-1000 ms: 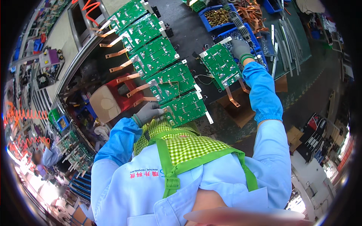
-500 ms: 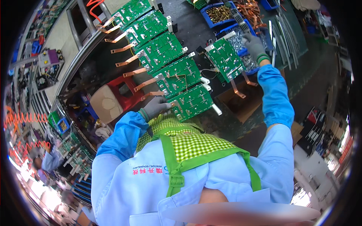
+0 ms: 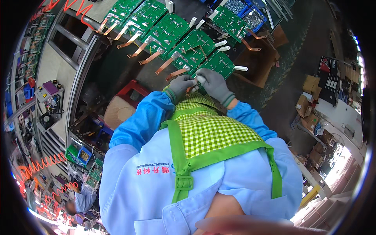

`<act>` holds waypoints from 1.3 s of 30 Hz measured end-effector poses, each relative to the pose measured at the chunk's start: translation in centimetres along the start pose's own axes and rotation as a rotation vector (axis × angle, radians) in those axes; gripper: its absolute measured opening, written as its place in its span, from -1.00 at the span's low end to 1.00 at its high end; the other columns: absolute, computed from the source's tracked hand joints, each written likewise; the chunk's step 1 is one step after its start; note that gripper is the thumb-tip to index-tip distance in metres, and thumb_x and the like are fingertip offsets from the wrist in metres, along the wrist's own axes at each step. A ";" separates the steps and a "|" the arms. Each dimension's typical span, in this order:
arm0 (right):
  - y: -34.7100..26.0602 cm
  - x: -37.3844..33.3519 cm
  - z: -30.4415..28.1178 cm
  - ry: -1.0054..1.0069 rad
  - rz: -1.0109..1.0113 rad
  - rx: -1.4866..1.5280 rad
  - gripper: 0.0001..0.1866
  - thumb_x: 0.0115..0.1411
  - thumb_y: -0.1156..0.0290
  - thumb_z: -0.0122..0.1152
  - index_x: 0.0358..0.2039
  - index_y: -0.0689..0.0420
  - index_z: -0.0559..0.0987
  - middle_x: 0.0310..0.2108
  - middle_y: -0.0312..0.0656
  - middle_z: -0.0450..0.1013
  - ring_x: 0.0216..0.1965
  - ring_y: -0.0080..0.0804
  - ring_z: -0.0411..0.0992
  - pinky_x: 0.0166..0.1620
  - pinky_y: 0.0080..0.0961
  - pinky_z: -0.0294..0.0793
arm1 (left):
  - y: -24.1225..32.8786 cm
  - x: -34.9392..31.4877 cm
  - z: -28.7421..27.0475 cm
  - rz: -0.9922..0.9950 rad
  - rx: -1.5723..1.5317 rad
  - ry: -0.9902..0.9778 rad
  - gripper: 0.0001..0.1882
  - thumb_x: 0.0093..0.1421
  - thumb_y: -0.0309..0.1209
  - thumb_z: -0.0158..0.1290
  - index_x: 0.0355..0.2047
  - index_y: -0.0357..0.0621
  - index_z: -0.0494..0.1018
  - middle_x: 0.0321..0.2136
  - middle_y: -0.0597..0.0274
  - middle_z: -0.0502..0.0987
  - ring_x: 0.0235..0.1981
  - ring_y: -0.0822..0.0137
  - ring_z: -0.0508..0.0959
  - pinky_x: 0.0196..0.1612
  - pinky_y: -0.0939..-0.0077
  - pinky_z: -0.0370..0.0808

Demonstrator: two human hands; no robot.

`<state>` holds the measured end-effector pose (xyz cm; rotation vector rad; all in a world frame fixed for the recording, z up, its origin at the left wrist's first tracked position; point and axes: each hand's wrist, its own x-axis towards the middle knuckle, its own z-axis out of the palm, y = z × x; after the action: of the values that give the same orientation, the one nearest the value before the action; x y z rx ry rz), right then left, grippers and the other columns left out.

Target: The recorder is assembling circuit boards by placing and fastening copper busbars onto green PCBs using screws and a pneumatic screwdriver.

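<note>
Two gray-gloved hands, the left (image 3: 182, 87) and the right (image 3: 213, 83), are resting close together in front of the near-left corner of a green circuit board (image 3: 220, 64), which is lying last in its row at the counter's (image 3: 190, 8) near edge. Both sets of fingers are lying bent inward (I cannot tell what, if anything, they are grasping). Copper strips (image 3: 178, 73) are jutting past the left edge. Working well here is probably calling for keeping the board steady, the strips unbent.
</note>
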<state>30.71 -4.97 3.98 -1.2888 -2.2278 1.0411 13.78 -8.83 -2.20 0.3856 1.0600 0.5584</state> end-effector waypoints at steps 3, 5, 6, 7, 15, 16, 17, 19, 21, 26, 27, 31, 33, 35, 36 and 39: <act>0.4 -0.4 2.0 0.041 0.015 -0.200 -0.81 0.11 0.27 0.07 -0.30 0.05 0.46 -0.39 -0.14 0.43 -0.35 -0.10 0.41 -0.32 -0.28 0.39 | -0.2 0.0 0.0 0.029 -0.057 -0.041 -0.78 0.16 -0.41 -0.01 -0.26 -0.33 0.39 -0.37 0.16 0.49 -0.44 0.44 0.51 -0.47 0.71 0.44; 0.1 -0.5 2.3 0.059 0.009 -0.252 -0.81 0.10 0.26 0.07 -0.30 0.04 0.47 -0.38 -0.15 0.43 -0.34 -0.12 0.41 -0.32 -0.28 0.39 | -0.3 0.1 -0.2 0.041 -0.038 -0.061 -0.79 0.16 -0.42 -0.02 -0.26 -0.33 0.39 -0.39 0.17 0.50 -0.46 0.45 0.51 -0.48 0.71 0.44; 0.1 -0.6 2.3 0.077 0.007 -0.302 -0.80 0.10 0.24 0.08 -0.29 0.03 0.48 -0.38 -0.15 0.43 -0.34 -0.13 0.41 -0.32 -0.29 0.39 | -0.5 0.0 -0.3 0.035 -0.074 -0.074 -0.81 0.16 -0.42 -0.03 -0.30 -0.31 0.39 -0.44 0.17 0.50 -0.49 0.46 0.50 -0.49 0.71 0.43; 0.1 -0.7 2.3 0.076 0.000 -0.304 -0.80 0.10 0.24 0.08 -0.29 0.03 0.48 -0.38 -0.15 0.43 -0.34 -0.13 0.41 -0.32 -0.29 0.39 | -0.4 0.0 -0.3 0.041 -0.077 -0.072 -0.81 0.16 -0.42 -0.03 -0.30 -0.31 0.39 -0.44 0.17 0.50 -0.49 0.46 0.50 -0.49 0.71 0.43; 0.9 -0.4 1.9 0.171 -0.036 -0.049 -0.81 0.05 0.32 0.12 -0.29 0.02 0.53 -0.39 -0.16 0.39 -0.36 -0.13 0.40 -0.31 -0.30 0.41 | -0.7 0.4 -0.3 0.063 -0.058 -0.061 -0.81 0.12 -0.41 0.02 -0.35 -0.32 0.41 -0.51 0.15 0.52 -0.58 0.44 0.47 -0.53 0.64 0.39; 1.0 -0.5 1.4 0.165 -0.039 -0.053 -0.81 0.05 0.32 0.12 -0.29 0.02 0.53 -0.39 -0.16 0.39 -0.36 -0.13 0.40 -0.31 -0.30 0.41 | -0.6 0.4 -0.3 0.067 -0.064 -0.062 -0.81 0.12 -0.41 0.02 -0.35 -0.32 0.41 -0.51 0.15 0.52 -0.58 0.44 0.47 -0.53 0.64 0.39; 1.0 -0.6 0.9 0.154 -0.039 -0.061 -0.81 0.04 0.33 0.12 -0.29 0.02 0.53 -0.38 -0.16 0.40 -0.35 -0.13 0.40 -0.31 -0.31 0.41 | -0.6 0.2 -0.5 0.064 -0.091 -0.080 -0.82 0.11 -0.42 0.02 -0.36 -0.32 0.41 -0.50 0.14 0.52 -0.59 0.45 0.47 -0.54 0.63 0.39; 0.7 -1.0 0.7 0.140 -0.040 -0.071 -0.81 0.04 0.35 0.12 -0.29 0.02 0.54 -0.37 -0.16 0.40 -0.35 -0.13 0.41 -0.30 -0.33 0.42 | -0.5 0.2 -0.5 0.062 -0.121 -0.100 -0.82 0.11 -0.42 0.03 -0.38 -0.33 0.42 -0.50 0.13 0.53 -0.59 0.45 0.47 -0.54 0.63 0.39; 0.3 -1.5 1.0 0.015 -0.010 -0.209 -0.82 0.04 0.37 0.11 -0.29 0.03 0.54 -0.35 -0.16 0.41 -0.33 -0.16 0.42 -0.30 -0.34 0.42 | -0.5 0.3 -0.6 0.062 -0.081 -0.091 -0.84 0.12 -0.44 0.02 -0.35 -0.32 0.41 -0.48 0.14 0.52 -0.57 0.45 0.49 -0.49 0.66 0.46; 0.0 -1.3 1.7 0.081 -0.012 -0.221 -0.82 0.05 0.35 0.11 -0.30 0.01 0.54 -0.36 -0.17 0.40 -0.33 -0.15 0.41 -0.30 -0.33 0.42 | -1.3 1.2 -0.8 0.078 -0.063 -0.087 -0.85 0.12 -0.46 0.02 -0.36 -0.32 0.42 -0.48 0.13 0.52 -0.59 0.45 0.48 -0.49 0.65 0.46; 0.0 -1.2 1.8 0.125 -0.017 -0.211 -0.83 0.05 0.35 0.11 -0.30 0.00 0.54 -0.36 -0.17 0.40 -0.34 -0.15 0.41 -0.31 -0.32 0.42 | -1.4 1.2 -0.9 0.075 -0.059 -0.086 -0.85 0.12 -0.45 0.02 -0.36 -0.32 0.42 -0.48 0.14 0.52 -0.59 0.45 0.48 -0.50 0.65 0.45; 0.0 -1.2 1.6 0.068 -0.028 -0.214 -0.84 0.05 0.34 0.11 -0.32 0.01 0.53 -0.36 -0.18 0.40 -0.34 -0.16 0.41 -0.31 -0.33 0.42 | -1.2 1.0 -0.8 0.128 -0.008 -0.096 -0.83 0.13 -0.42 0.01 -0.38 -0.32 0.43 -0.48 0.14 0.52 -0.60 0.46 0.47 -0.53 0.63 0.40; -0.4 -1.3 1.5 0.059 -0.009 -0.214 -0.85 0.06 0.34 0.10 -0.33 0.03 0.53 -0.36 -0.18 0.41 -0.34 -0.17 0.41 -0.31 -0.34 0.42 | -1.4 0.8 -0.5 0.128 -0.015 -0.084 -0.83 0.13 -0.42 0.00 -0.38 -0.31 0.43 -0.48 0.14 0.53 -0.59 0.46 0.47 -0.53 0.63 0.41; -0.5 -1.4 1.5 0.063 -0.021 -0.212 -0.85 0.07 0.34 0.10 -0.33 0.03 0.53 -0.36 -0.18 0.40 -0.34 -0.17 0.41 -0.31 -0.33 0.41 | -1.3 0.9 -0.7 0.129 -0.015 -0.069 -0.83 0.13 -0.42 0.00 -0.38 -0.31 0.44 -0.47 0.15 0.53 -0.58 0.46 0.47 -0.52 0.63 0.41; -0.5 -1.4 1.5 0.069 -0.030 -0.212 -0.84 0.07 0.34 0.10 -0.32 0.03 0.53 -0.36 -0.18 0.40 -0.34 -0.17 0.41 -0.31 -0.33 0.41 | -1.2 1.0 -0.8 0.134 -0.019 -0.086 -0.83 0.13 -0.42 0.00 -0.38 -0.31 0.44 -0.47 0.15 0.53 -0.58 0.46 0.47 -0.51 0.63 0.41; -0.1 -1.2 1.8 0.044 -0.027 -0.237 -0.84 0.07 0.35 0.09 -0.31 0.03 0.52 -0.36 -0.18 0.39 -0.34 -0.17 0.41 -0.32 -0.34 0.41 | -1.1 0.7 -0.7 0.142 0.045 -0.095 -0.83 0.14 -0.42 -0.01 -0.38 -0.31 0.44 -0.46 0.16 0.53 -0.56 0.47 0.48 -0.48 0.63 0.43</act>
<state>30.17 -6.77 2.97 -1.3579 -2.3833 0.7480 13.72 -9.22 -3.62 0.5248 0.9601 0.6372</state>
